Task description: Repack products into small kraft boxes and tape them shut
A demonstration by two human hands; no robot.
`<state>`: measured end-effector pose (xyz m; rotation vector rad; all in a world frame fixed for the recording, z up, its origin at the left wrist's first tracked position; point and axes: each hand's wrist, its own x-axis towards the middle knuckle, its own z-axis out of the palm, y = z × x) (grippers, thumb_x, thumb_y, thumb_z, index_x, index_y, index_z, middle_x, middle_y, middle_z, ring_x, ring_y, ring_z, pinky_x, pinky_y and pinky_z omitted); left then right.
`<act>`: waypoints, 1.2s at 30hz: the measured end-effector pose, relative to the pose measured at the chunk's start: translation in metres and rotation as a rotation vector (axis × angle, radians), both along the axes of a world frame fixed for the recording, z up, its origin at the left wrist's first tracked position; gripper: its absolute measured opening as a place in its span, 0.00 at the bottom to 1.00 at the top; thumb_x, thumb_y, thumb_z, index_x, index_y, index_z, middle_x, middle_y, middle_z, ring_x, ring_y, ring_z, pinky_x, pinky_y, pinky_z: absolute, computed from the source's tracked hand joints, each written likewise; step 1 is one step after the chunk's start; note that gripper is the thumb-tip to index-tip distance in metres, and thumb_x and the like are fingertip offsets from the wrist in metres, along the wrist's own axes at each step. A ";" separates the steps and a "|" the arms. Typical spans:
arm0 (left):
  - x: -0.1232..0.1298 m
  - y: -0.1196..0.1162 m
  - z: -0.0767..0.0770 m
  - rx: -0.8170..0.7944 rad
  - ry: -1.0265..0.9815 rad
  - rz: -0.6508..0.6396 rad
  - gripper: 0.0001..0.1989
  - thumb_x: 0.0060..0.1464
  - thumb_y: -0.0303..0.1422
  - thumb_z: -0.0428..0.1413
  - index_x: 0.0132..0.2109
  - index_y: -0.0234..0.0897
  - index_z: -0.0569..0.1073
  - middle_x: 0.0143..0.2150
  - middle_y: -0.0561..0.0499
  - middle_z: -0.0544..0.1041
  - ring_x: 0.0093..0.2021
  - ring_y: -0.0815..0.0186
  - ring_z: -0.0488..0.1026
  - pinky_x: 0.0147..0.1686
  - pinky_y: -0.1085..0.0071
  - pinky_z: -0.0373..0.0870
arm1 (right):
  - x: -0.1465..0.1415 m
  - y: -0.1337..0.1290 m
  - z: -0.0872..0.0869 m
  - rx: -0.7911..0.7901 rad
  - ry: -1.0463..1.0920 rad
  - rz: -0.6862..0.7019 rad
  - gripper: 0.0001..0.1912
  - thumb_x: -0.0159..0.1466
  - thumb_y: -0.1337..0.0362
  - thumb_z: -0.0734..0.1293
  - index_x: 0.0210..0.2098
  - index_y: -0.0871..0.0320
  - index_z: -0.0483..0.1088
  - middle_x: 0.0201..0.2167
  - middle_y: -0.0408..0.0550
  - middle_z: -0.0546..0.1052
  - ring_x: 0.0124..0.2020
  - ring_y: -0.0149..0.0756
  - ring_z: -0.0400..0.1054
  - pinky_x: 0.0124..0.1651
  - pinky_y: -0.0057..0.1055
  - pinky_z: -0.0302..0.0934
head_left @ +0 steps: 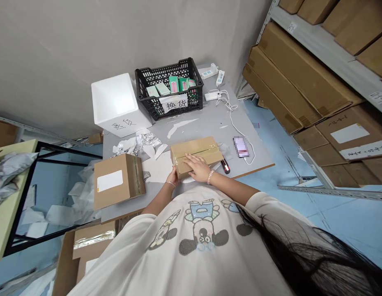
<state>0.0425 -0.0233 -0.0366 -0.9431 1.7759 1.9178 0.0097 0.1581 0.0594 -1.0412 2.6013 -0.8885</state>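
A small brown cardboard box lies near the front edge of the grey table, with clear tape along its top seam. My left hand grips its near left corner, partly hidden against the box's side. Flat across the top rests my right hand, fingers stretched out over the taped seam. A red and black box cutter lies just right of the box, close to my right wrist. To the left stands a larger cardboard box with a blank white label.
Behind are a white foam box and a black plastic crate holding small green and white packs. A phone charges at right by a white cable. Scrap paper lies at left; shelves of cartons flank the right.
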 end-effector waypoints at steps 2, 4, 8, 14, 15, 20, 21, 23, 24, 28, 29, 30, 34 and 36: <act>0.005 -0.006 -0.008 -0.053 -0.067 0.091 0.24 0.62 0.47 0.49 0.53 0.33 0.74 0.48 0.40 0.80 0.45 0.59 0.78 0.42 0.65 0.76 | 0.002 -0.008 -0.015 0.048 0.005 0.113 0.37 0.59 0.68 0.69 0.67 0.53 0.57 0.71 0.54 0.51 0.70 0.45 0.46 0.69 0.47 0.39; 0.007 -0.018 -0.009 -0.124 -0.110 0.162 0.17 0.59 0.39 0.53 0.49 0.33 0.75 0.48 0.40 0.79 0.44 0.60 0.78 0.42 0.67 0.75 | 0.005 -0.011 -0.025 0.067 0.000 0.212 0.38 0.59 0.69 0.68 0.67 0.54 0.56 0.71 0.53 0.51 0.70 0.43 0.46 0.69 0.44 0.40; 0.000 -0.050 0.003 -0.263 -0.108 0.247 0.16 0.59 0.35 0.49 0.50 0.34 0.72 0.51 0.39 0.77 0.47 0.61 0.77 0.44 0.68 0.74 | 0.001 0.011 -0.034 -0.031 0.003 0.176 0.32 0.63 0.66 0.64 0.66 0.53 0.58 0.70 0.52 0.54 0.70 0.42 0.48 0.69 0.45 0.42; -0.013 -0.051 0.047 -0.677 0.202 0.192 0.24 0.58 0.33 0.51 0.61 0.37 0.64 0.63 0.40 0.65 0.65 0.57 0.61 0.65 0.61 0.56 | -0.030 0.104 -0.071 -0.008 0.018 -0.846 0.25 0.66 0.66 0.56 0.62 0.67 0.58 0.58 0.67 0.65 0.62 0.51 0.56 0.63 0.48 0.49; -0.014 -0.040 0.055 -0.775 0.351 0.044 0.24 0.57 0.32 0.52 0.61 0.35 0.66 0.64 0.39 0.65 0.66 0.56 0.58 0.66 0.60 0.52 | -0.035 0.117 -0.081 0.083 -0.053 -0.904 0.24 0.66 0.65 0.58 0.60 0.69 0.59 0.56 0.68 0.66 0.60 0.52 0.58 0.62 0.46 0.51; -0.007 0.030 0.076 -0.792 0.665 -0.707 0.28 0.58 0.39 0.54 0.64 0.38 0.65 0.69 0.40 0.58 0.71 0.51 0.49 0.69 0.55 0.42 | -0.040 0.137 -0.121 0.425 -0.357 -0.848 0.24 0.63 0.59 0.67 0.54 0.66 0.63 0.52 0.66 0.69 0.56 0.50 0.64 0.57 0.38 0.56; -0.004 0.041 0.075 -0.786 0.682 -0.809 0.32 0.56 0.42 0.56 0.66 0.38 0.63 0.70 0.41 0.56 0.72 0.49 0.46 0.69 0.54 0.39 | -0.040 0.135 -0.126 0.442 -0.379 -0.844 0.24 0.62 0.60 0.67 0.54 0.66 0.63 0.52 0.66 0.70 0.56 0.49 0.64 0.56 0.37 0.57; 0.001 0.053 0.068 -0.834 0.694 -0.953 0.40 0.53 0.46 0.60 0.69 0.38 0.58 0.72 0.41 0.50 0.73 0.47 0.41 0.69 0.52 0.34 | -0.038 0.133 -0.133 0.444 -0.420 -0.840 0.23 0.61 0.63 0.68 0.53 0.66 0.64 0.52 0.67 0.71 0.55 0.49 0.66 0.55 0.36 0.59; 0.004 0.056 0.064 -0.883 0.696 -1.000 0.42 0.53 0.46 0.60 0.70 0.37 0.55 0.73 0.40 0.49 0.73 0.46 0.40 0.69 0.51 0.33 | -0.038 0.133 -0.135 0.435 -0.445 -0.832 0.22 0.61 0.65 0.68 0.52 0.67 0.65 0.51 0.67 0.71 0.54 0.49 0.67 0.54 0.36 0.59; 0.007 0.054 0.047 -1.119 0.701 -1.084 0.34 0.63 0.40 0.50 0.71 0.37 0.52 0.73 0.42 0.48 0.73 0.50 0.40 0.69 0.51 0.37 | -0.040 0.142 -0.132 0.310 -0.595 -0.818 0.16 0.57 0.69 0.69 0.45 0.66 0.69 0.47 0.66 0.74 0.49 0.50 0.71 0.49 0.35 0.63; 0.007 0.053 0.045 -1.169 0.704 -1.092 0.32 0.64 0.39 0.47 0.71 0.37 0.52 0.73 0.42 0.48 0.73 0.50 0.41 0.69 0.51 0.39 | -0.042 0.145 -0.128 0.258 -0.639 -0.832 0.15 0.57 0.69 0.69 0.44 0.65 0.69 0.45 0.64 0.75 0.47 0.48 0.72 0.47 0.34 0.65; 0.007 0.053 0.044 -1.212 0.708 -1.099 0.30 0.65 0.39 0.45 0.71 0.37 0.51 0.73 0.43 0.49 0.73 0.51 0.42 0.69 0.50 0.41 | -0.043 0.148 -0.122 0.195 -0.684 -0.841 0.15 0.58 0.69 0.69 0.44 0.64 0.69 0.42 0.61 0.77 0.44 0.46 0.73 0.44 0.33 0.66; 0.008 0.055 0.041 -1.337 0.731 -1.123 0.29 0.67 0.37 0.41 0.71 0.36 0.51 0.73 0.43 0.50 0.72 0.51 0.45 0.68 0.50 0.46 | -0.055 0.150 -0.086 -0.170 -0.794 -0.725 0.20 0.59 0.66 0.69 0.50 0.58 0.63 0.35 0.47 0.77 0.30 0.34 0.73 0.32 0.28 0.67; 0.010 0.056 0.040 -1.371 0.742 -1.118 0.28 0.67 0.37 0.41 0.71 0.36 0.51 0.73 0.43 0.51 0.72 0.51 0.45 0.68 0.51 0.47 | -0.062 0.146 -0.065 -0.314 -0.798 -0.608 0.20 0.61 0.62 0.69 0.51 0.56 0.63 0.31 0.42 0.75 0.24 0.30 0.70 0.28 0.26 0.65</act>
